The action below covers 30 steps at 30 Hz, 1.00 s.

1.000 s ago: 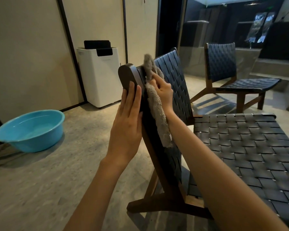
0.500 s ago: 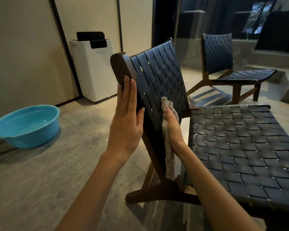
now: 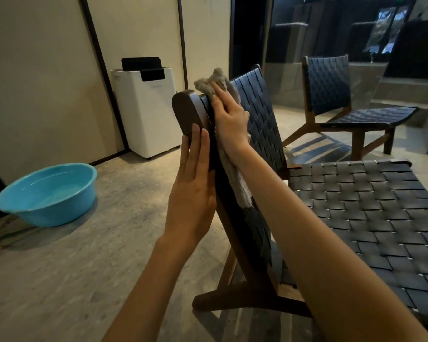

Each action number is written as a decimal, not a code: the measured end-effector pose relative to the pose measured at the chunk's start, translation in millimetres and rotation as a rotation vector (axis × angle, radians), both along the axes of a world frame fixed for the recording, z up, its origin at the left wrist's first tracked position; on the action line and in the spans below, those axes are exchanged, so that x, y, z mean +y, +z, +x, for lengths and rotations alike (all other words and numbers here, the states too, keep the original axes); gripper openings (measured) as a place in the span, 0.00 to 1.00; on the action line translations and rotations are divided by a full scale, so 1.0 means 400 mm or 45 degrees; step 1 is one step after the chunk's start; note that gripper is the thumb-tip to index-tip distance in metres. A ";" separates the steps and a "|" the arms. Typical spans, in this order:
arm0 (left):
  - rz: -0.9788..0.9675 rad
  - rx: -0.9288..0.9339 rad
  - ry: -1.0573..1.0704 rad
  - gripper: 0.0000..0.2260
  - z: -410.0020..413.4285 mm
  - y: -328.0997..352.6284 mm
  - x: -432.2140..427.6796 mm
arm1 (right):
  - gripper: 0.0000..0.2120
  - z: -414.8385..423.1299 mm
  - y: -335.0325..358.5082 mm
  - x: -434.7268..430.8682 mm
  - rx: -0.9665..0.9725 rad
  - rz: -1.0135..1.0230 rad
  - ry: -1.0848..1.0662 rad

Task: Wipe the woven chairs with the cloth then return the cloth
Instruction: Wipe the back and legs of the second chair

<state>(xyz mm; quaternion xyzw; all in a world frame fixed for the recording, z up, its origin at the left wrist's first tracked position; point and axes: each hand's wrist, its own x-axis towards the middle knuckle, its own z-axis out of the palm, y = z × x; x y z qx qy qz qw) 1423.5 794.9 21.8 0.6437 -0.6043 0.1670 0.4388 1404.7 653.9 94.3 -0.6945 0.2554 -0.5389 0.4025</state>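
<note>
Both hands on chair backrest (image 3: 260, 112): our left hand (image 3: 193, 191) flat against frame, right hand (image 3: 229, 117) fingers extended, pressing grey cloth (image 3: 235, 178) to weave.

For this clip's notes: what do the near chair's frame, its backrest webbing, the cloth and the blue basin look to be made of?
Chair frame: dark-stained wood, smooth with a soft sheen, by its look.
Backrest webbing: flat black interlaced straps, probably leather or a synthetic; the picture leaves that open.
Cloth: grey, shaggy pile with fuzzy edges, likely microfibre or chenille.
Blue basin: glossy, one-piece moulded look, so probably plastic.
</note>
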 end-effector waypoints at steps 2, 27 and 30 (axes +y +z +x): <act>-0.008 -0.022 -0.002 0.27 0.005 -0.003 -0.002 | 0.18 -0.013 -0.037 -0.004 -0.033 0.015 0.004; 0.076 -0.051 0.019 0.39 -0.007 -0.019 0.002 | 0.18 -0.277 -0.543 0.008 0.093 0.819 -0.322; 0.095 -0.069 0.028 0.39 -0.001 -0.019 0.001 | 0.18 -0.260 -0.449 0.031 -0.009 0.685 -0.187</act>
